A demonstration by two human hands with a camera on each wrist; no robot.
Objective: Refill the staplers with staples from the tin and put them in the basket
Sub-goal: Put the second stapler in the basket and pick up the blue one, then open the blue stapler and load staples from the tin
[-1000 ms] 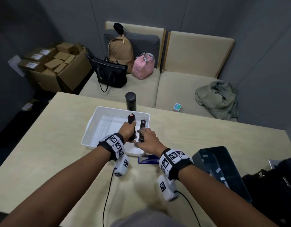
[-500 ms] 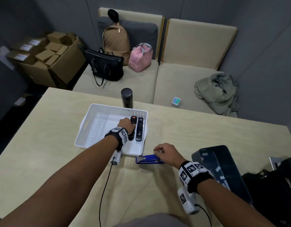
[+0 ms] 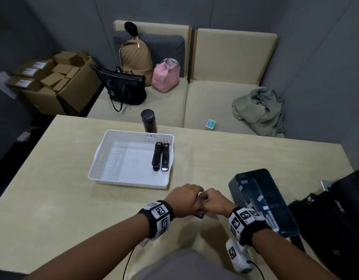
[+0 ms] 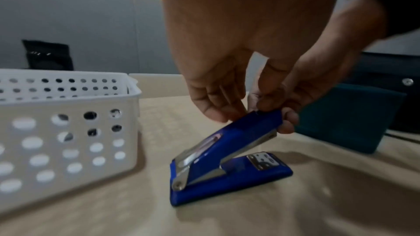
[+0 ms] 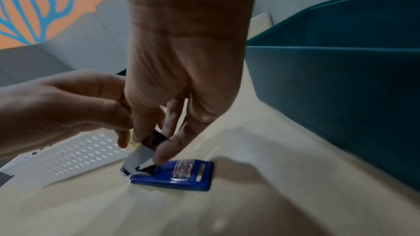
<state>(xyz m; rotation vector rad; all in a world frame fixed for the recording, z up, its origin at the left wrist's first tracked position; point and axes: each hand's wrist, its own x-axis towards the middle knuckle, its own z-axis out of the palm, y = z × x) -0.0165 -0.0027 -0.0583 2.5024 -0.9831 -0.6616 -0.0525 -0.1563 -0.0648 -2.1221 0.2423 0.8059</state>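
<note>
A blue stapler lies on the table with its base flat and its top arm tilted up. My left hand pinches the raised blue cover. My right hand pinches the arm's front tip. In the head view both hands meet over the stapler, which is mostly hidden. The white perforated basket holds two black staplers side by side along its right wall. A dark teal container with pale strips inside stands to the right.
A black flask stands behind the basket at the table's far edge. A black bag sits at the right edge. Bare tabletop lies left of the basket. Beyond the table, a sofa carries bags and a jacket.
My left hand let go of the black stapler in the basket and came back to the blue stapler. My right hand, which was touching that stapler, now pinches its raised arm.
</note>
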